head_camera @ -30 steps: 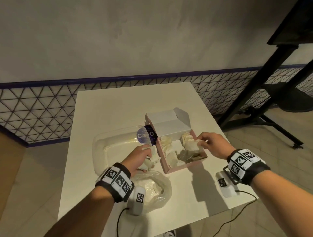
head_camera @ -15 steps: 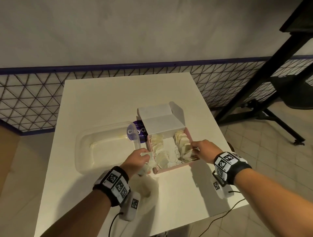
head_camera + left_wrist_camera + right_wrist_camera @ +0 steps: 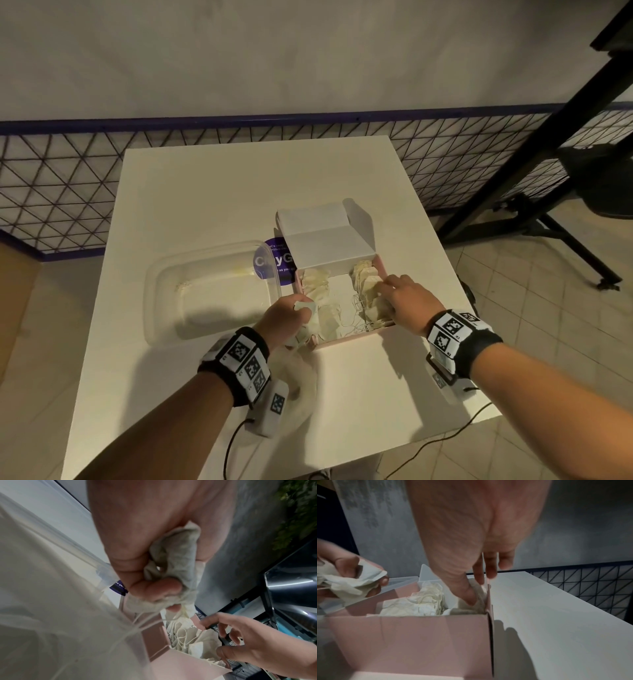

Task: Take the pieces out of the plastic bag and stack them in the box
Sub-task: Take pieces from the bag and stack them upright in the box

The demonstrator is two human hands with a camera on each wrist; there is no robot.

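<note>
A pink box (image 3: 352, 340) with its white lid folded back stands mid-table and holds two rows of pale tea-bag pieces (image 3: 318, 285). My left hand (image 3: 289, 317) hovers at the box's near left corner, gripping a crumpled bunch of pieces (image 3: 173, 563) with strings hanging down. My right hand (image 3: 402, 296) rests on the right row (image 3: 364, 274). Its thumb (image 3: 471, 596) presses the pieces down beside the right wall and its fingers are straight. The plastic bag (image 3: 299, 382) lies on the table under my left wrist, mostly hidden.
A clear plastic tub (image 3: 152, 291) sits left of the box, touching a purple sticker (image 3: 274, 260). Cables hang over the table's near edge. Beyond the table runs a wire mesh fence (image 3: 68, 192), and a black metal frame (image 3: 534, 171) stands on the right.
My right hand has sunk from above the box onto the right row of pieces. My left hand stays at the box's near left corner with its bunch.
</note>
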